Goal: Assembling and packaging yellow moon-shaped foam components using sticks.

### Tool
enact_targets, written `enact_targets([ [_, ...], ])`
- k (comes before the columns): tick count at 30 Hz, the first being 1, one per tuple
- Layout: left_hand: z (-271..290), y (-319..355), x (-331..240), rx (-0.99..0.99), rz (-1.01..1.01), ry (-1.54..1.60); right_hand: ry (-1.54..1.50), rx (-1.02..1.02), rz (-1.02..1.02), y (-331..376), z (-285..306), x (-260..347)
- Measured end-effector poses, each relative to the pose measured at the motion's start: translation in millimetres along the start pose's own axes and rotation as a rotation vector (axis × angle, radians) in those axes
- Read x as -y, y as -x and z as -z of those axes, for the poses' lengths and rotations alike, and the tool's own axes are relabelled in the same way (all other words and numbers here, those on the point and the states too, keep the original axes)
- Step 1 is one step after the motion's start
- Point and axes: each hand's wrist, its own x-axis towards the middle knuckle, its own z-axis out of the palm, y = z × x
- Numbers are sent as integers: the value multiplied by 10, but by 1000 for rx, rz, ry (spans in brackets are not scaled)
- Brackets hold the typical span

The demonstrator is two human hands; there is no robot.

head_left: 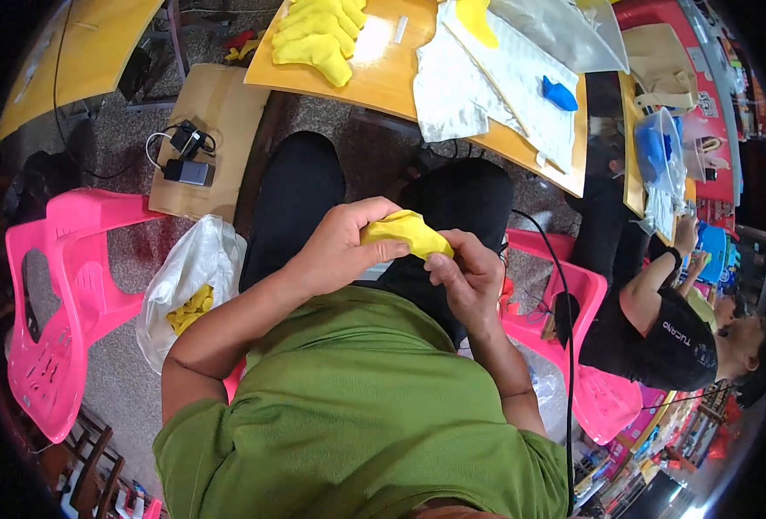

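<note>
A small yellow piece, soft and fabric-like (407,229), is held over my lap between both hands. My left hand (344,242) grips its left end, with the thumb along the near side and the fingers behind. At the lower right end, my right hand (469,272) pinches the edge between thumb and fingers. Beyond my knees, several similar yellow pieces (318,39) lie in an overlapping row on the wooden table (383,91). Another yellow piece (476,22) rests on a white sheet (448,95) there, with a thin stick (491,78) and a blue piece (558,93).
A clear plastic bin (577,39) stands at the table's far right. On my left are a white bag (162,316) of yellow pieces, a pink chair (63,303) and cardboard (214,104) with black adapters (188,171). A co-worker (651,329) sits at right beside another pink chair (603,402).
</note>
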Motion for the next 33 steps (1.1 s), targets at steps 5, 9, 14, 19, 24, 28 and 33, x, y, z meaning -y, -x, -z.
enact_targets([
  [5, 7, -4, -65, 21, -30, -247, 1, 3, 127, -45, -22, -131],
  [9, -50, -23, -71, 12, -75, -198, -133, -19, 70, -75, -51, -120],
  [14, -172, -8, -160, -98, 13, 176, -228, 50, 1, -79, 76, -81],
  [19, -66, 61, -79, -81, 11, 23, -351, 109, 5, -109, 46, -63],
  [24, -109, 53, -118, -37, -158, -196, -185, 100, 324, -175, 44, -27],
  [28, -200, 66, -118, -98, -18, -4, -282, 21, 269, -160, -6, -66],
  [33, -161, 88, -95, -33, 145, 85, -312, -200, 203, -104, -91, -1],
])
